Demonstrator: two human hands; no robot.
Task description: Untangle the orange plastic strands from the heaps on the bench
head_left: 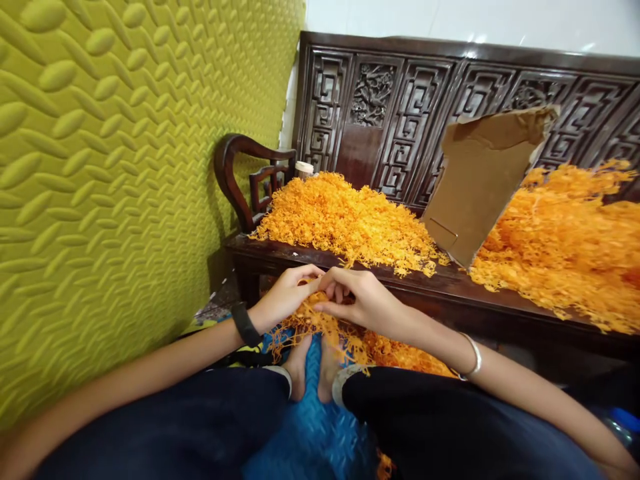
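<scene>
My left hand (287,293) and my right hand (357,298) meet in front of me, fingers pinched together on a clump of orange lacy plastic pieces (313,319). A black band circles my left wrist and a silver bangle my right. More orange pieces (395,352) lie below my hands, over my feet and a blue mat (313,413). Just beyond my hands, a big heap of the same orange pieces (345,217) rests on a dark carved wooden bench (440,293).
A torn sheet of brown cardboard (477,180) stands on the bench between the left heap and a second orange heap (565,243) at the right. A yellow-green embossed wall (115,167) runs along my left. My dark-trousered knees fill the bottom.
</scene>
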